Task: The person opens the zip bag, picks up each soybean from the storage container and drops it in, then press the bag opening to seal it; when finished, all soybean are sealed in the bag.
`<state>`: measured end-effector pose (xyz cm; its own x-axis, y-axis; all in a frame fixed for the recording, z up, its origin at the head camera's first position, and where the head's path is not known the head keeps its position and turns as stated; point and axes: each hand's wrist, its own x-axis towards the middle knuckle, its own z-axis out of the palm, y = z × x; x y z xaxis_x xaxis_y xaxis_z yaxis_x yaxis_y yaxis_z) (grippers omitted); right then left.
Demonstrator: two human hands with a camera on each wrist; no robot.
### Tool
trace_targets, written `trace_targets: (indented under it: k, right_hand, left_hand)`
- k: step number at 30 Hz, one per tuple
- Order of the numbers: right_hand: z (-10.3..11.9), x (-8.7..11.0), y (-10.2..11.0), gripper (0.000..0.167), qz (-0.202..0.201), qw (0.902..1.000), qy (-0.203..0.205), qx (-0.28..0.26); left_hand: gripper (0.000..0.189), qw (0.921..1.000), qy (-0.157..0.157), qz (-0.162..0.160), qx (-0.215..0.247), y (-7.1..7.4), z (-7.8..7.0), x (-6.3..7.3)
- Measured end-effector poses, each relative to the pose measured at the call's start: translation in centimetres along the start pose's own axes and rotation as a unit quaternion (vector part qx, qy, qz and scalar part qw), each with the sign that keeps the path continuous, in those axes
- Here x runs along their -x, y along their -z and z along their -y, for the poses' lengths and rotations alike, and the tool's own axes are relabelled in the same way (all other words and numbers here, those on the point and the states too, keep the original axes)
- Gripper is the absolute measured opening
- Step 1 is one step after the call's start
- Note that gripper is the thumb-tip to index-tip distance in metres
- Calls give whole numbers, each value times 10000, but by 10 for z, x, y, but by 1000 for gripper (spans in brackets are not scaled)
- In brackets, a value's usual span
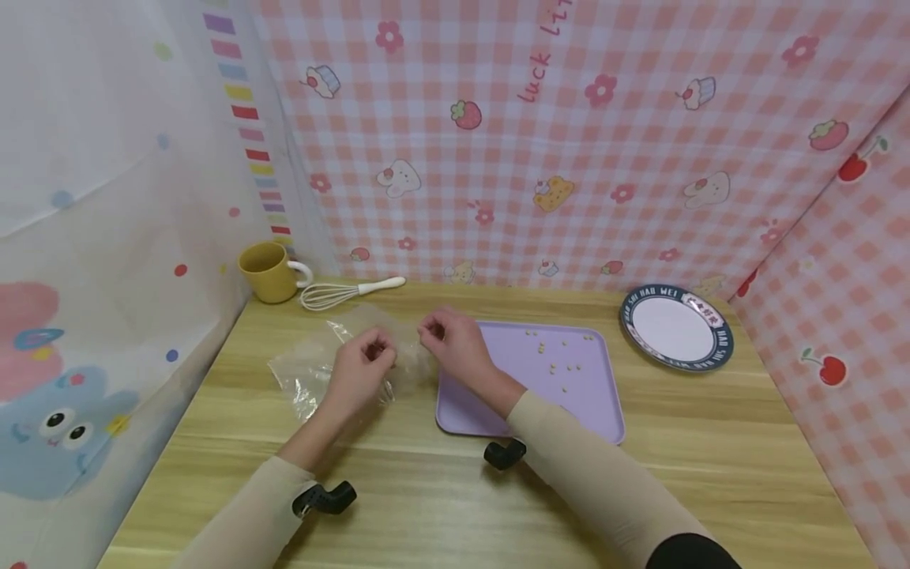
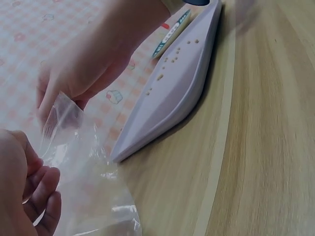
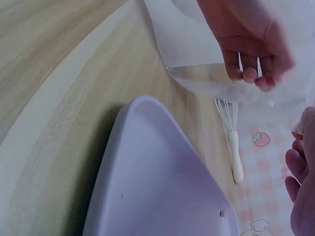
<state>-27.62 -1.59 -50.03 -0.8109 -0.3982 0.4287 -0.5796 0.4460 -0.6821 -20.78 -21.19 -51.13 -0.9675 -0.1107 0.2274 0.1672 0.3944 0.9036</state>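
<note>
Both hands hold a clear plastic bag point(image 1: 313, 379) above the table, left of the lilac tray. My left hand point(image 1: 361, 367) pinches one part of its edge with curled fingers. Opposite it, my right hand point(image 1: 458, 348) pinches another part, the forearm reaching across the tray point(image 1: 498, 403). In the left wrist view the bag point(image 2: 93, 182) hangs between the two hands. Small yellowish kernel-like bits point(image 1: 552, 368) lie scattered on the tray. Whether anything is inside the bag I cannot tell.
A yellow mug point(image 1: 268, 275) with a white handle stands at the back left. Beside it lies a white whisk point(image 1: 348, 292). A plate point(image 1: 671, 328) with a dark lettered rim sits at the back right, near the patterned cloth wall point(image 1: 498, 158).
</note>
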Motion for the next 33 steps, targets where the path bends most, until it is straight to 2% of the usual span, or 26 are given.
trace_targets:
  k: [6,10,15,21,26,33]
  right_hand:
    - [-6,0,3,5,83,9999,-104,-78]
    - [-7,2,5,4,66,9994,-334,-70]
    - [-8,4,9,5,82,9978,-653,46]
    - [-11,5,16,7,107,9947,-989,250]
    - [-15,7,19,7,103,9941,-995,412]
    - [-15,10,21,8,245,9968,-753,119]
  left_hand:
    - [12,10000,34,8,-56,8,-1,4]
    - [13,9998,128,-43,-120,11,0,6]
    - [15,9989,179,-126,-414,18,5,7]
    - [7,9963,101,-165,-833,28,8,7]
    - [10,9929,66,-195,-1172,34,8,7]
    - [8,9883,-25,143,-1521,33,2,12]
